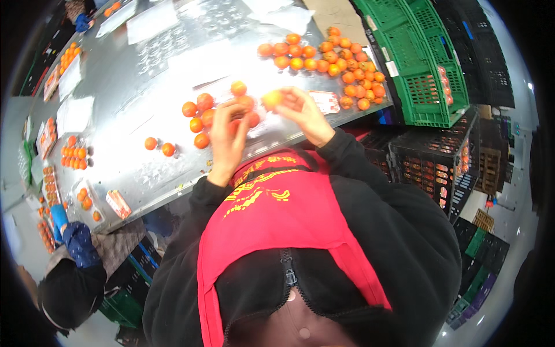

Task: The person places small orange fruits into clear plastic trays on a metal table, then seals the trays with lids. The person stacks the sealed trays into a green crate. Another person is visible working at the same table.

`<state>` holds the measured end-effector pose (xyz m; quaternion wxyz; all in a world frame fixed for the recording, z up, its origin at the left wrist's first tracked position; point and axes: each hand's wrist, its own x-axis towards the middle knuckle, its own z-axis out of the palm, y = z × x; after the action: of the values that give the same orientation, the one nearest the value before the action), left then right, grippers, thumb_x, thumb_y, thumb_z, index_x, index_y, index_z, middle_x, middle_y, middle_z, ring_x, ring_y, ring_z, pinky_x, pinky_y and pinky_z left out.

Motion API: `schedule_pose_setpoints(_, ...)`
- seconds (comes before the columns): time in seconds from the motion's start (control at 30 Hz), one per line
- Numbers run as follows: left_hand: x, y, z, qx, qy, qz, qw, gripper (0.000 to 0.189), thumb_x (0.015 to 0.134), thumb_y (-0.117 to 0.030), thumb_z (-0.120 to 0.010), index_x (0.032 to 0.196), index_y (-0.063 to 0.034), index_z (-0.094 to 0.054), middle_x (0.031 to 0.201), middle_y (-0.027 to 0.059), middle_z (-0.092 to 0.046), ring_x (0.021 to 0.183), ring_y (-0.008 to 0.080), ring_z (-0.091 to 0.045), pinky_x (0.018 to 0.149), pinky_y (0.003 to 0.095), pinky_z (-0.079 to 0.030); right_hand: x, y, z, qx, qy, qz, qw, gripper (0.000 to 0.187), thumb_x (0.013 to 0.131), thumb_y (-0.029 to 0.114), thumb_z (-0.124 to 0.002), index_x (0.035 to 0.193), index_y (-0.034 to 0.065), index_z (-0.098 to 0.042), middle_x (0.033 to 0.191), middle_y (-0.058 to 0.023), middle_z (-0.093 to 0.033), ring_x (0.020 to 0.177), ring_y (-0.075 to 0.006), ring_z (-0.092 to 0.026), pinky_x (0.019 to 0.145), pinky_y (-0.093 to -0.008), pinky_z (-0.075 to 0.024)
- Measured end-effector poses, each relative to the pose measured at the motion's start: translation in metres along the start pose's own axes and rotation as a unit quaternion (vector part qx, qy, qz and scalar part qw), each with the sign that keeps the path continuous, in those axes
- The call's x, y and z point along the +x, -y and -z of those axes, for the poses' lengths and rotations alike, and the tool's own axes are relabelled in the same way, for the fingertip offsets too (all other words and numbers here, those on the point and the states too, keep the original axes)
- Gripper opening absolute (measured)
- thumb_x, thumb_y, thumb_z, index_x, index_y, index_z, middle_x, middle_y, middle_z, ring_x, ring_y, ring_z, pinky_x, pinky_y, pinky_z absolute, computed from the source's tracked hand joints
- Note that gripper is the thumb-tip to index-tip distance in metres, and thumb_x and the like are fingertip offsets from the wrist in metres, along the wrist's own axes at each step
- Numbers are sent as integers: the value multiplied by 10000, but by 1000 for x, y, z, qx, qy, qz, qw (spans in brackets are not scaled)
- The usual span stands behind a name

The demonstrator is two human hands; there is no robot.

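Observation:
In my right hand (pixel 301 112) a yellow-orange tomato (pixel 272 100) is held between thumb and fingertips, just above the metal table. My left hand (pixel 227 136) is over a group of orange-red tomatoes (pixel 205 102) in front of me, its fingers bent down among them. A tomato shows between its thumb and fingers, but whether they grip it cannot be told. Other tomatoes of this group lie around both hands, partly hidden by the left one. Beside my right hand lies a red-and-white printed packet (pixel 325 102). Two single tomatoes (pixel 168 149) rest farther left.
A heap of loose tomatoes (pixel 360 78) covers the table's right end, beside green crates (pixel 427 65). Clear moulded trays (pixel 225 19) and white sheets (pixel 151 21) lie across the metal table (pixel 117 99). At left, a co-worker's blue-gloved hand (pixel 59 217) is near packed tomatoes. Black crates (pixel 427 152) stand right.

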<state>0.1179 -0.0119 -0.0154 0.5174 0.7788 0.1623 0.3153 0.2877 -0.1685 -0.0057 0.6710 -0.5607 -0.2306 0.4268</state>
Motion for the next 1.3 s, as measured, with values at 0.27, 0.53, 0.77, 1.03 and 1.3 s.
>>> schedule_pose_setpoints(0.27, -18, 43, 58, 104, -264, 135, 949, 155, 1024, -92, -611, 1155, -18, -651, 1136, 83, -604, 987, 174, -600, 808, 330, -498, 10, -6, 247, -696, -334, 59, 633, 608, 890, 490, -741, 1296, 48, -642, 1133, -191, -694, 1046, -346, -667, 933, -476, -527)
schedule_pose_setpoints(0.53, -58, 68, 67, -8, -210, 294, 932, 301, 1036, -127, -594, 1320, -41, -642, 1156, 79, -642, 1009, 176, -590, 883, 335, -494, 55, 5, 147, -546, -244, 216, 772, 429, 897, 201, -777, 1297, 97, -662, 1023, -135, -660, 958, -280, -643, 860, -426, -537)
schedule_pose_setpoints(0.77, -65, 70, 71, -60, -185, 306, 932, 319, 1017, -50, -600, 1335, -38, -627, 993, 44, -655, 903, 135, -608, 825, 294, -504, 67, -10, -26, -592, 28, 108, 798, 388, 927, 344, -758, 1105, 13, -660, 798, -126, -702, 708, -262, -695, 649, -386, -527)
schedule_pose_setpoints(1.03, -65, 73, 72, -57, -168, 292, 940, 305, 1009, -64, -619, 1313, -36, -624, 1015, 54, -661, 911, 148, -614, 803, 304, -516, 86, -23, -59, -694, 19, 75, 716, 615, 932, 581, -660, 1111, 0, -570, 830, -206, -723, 782, -425, -708, 662, -513, -538)
schedule_pose_setpoints(1.3, -33, 26, 74, -65, -136, 194, 969, 330, 1073, -212, -575, 1326, -3, -611, 1043, 66, -671, 908, 151, -649, 805, 288, -533, 42, -1, -43, -287, 18, 112, 951, 434, 891, 186, -808, 1276, 56, -655, 956, -43, -701, 821, -107, -613, 768, -280, -525)
